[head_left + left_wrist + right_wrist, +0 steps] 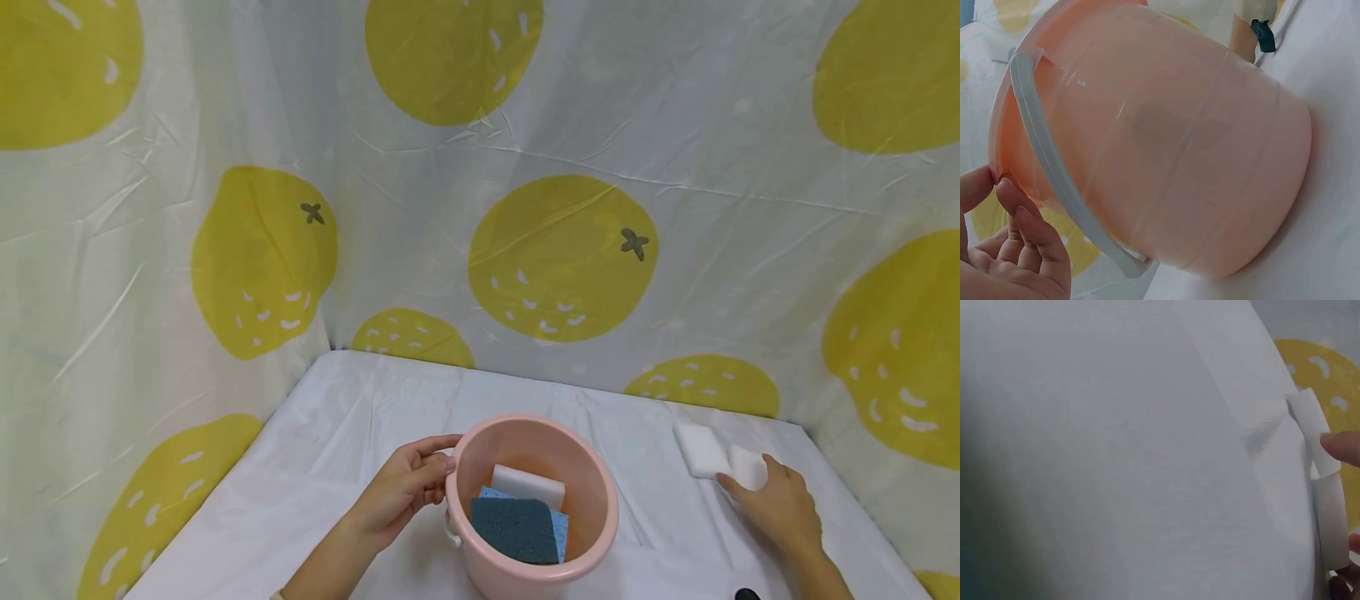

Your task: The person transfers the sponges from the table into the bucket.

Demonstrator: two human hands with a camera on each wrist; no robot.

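Observation:
A pink bucket (611, 508) stands on the white-covered table, and my left hand (405, 487) holds its rim at the left between thumb and fingers. Inside lie a dark green scouring pad (513, 529), a light blue sponge (560, 533) beneath it and a white sponge block (528, 486). Over at the right, two more white sponges lie side by side: a left one (702, 451) and a right one (747, 467). My right hand (783, 508) has thumb and fingers around the right one. In the right wrist view the thumb (1342, 447) overlaps the left sponge.
The bucket's pale handle (1063, 181) hangs down its side. Lemon-patterned sheets (405, 208) rise behind the table (375, 400) and along both sides. A small black round thing (747, 594) shows at the bottom edge, near my right forearm.

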